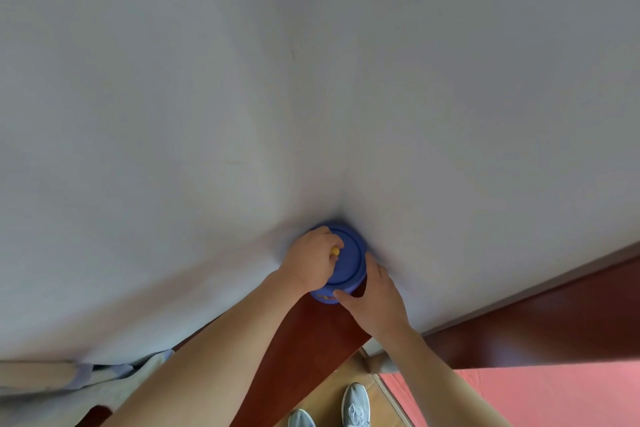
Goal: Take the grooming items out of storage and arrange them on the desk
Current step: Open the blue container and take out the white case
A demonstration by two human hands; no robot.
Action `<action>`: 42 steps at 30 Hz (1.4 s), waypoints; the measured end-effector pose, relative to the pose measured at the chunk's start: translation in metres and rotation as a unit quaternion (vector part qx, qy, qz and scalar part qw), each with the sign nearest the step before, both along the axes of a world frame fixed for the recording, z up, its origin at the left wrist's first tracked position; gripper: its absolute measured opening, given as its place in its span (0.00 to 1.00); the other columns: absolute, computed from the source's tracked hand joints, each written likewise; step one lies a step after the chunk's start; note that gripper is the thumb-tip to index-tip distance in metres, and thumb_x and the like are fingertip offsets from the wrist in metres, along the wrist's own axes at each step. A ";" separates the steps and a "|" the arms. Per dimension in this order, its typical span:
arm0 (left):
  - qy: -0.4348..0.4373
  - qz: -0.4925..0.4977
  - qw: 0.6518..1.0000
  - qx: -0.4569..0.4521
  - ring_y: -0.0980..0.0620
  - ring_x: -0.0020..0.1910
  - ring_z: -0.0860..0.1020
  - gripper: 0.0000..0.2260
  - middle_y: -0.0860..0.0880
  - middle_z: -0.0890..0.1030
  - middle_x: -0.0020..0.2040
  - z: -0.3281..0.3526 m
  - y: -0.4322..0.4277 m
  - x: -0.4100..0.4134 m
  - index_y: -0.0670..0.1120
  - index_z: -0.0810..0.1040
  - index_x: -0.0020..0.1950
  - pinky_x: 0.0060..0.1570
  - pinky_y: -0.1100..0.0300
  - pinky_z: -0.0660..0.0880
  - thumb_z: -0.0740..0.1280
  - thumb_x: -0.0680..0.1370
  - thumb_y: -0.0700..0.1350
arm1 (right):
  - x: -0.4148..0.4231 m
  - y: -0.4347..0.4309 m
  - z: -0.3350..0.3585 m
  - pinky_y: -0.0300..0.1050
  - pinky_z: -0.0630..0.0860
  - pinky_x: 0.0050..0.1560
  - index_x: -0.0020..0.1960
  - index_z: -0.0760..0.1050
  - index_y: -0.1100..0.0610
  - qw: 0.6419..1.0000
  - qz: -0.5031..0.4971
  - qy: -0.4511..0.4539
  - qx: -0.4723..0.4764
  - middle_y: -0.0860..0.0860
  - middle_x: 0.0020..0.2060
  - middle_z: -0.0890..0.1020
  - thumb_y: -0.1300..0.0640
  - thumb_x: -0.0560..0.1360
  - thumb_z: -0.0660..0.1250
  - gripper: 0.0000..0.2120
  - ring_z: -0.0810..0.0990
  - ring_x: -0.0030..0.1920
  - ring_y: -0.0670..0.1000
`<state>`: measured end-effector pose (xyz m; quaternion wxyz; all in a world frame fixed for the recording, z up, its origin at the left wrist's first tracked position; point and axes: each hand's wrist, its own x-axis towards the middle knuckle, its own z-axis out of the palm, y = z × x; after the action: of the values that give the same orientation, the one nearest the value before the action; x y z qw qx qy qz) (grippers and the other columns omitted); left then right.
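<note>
A round blue container point(348, 260) with a blue lid stands on a dark red wooden surface point(311, 326) in the corner where two white walls meet. My left hand point(310, 258) lies over the lid's left side and pinches a small yellow knob point(335, 250) on top of it. My right hand point(372, 295) grips the container's right side, thumb on its front wall. The inside of the container is hidden by the lid.
White walls point(207, 115) fill most of the view. A dark red wooden edge point(536, 319) runs to the right, with a pink mat point(554, 395) below it. Crumpled pale cloth point(104, 378) lies at lower left. Grey shoes point(355, 404) stand on a wooden floor.
</note>
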<state>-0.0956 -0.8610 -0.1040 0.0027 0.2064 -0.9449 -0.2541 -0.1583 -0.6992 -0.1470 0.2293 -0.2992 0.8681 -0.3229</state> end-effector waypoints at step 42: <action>0.001 0.264 0.962 0.073 0.50 0.46 0.77 0.08 0.49 0.77 0.47 -0.071 0.023 0.133 0.46 0.81 0.53 0.48 0.57 0.74 0.66 0.76 0.39 | 0.000 -0.005 0.008 0.51 0.73 0.63 0.76 0.56 0.52 0.999 0.027 0.002 0.023 0.51 0.70 0.67 0.39 0.66 0.74 0.46 0.70 0.67 0.51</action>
<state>0.0372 -0.8380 -0.1753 0.0555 0.4480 -0.8355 -0.3133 -0.1583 -0.7043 -0.1394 0.2428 -0.3179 0.8673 -0.2963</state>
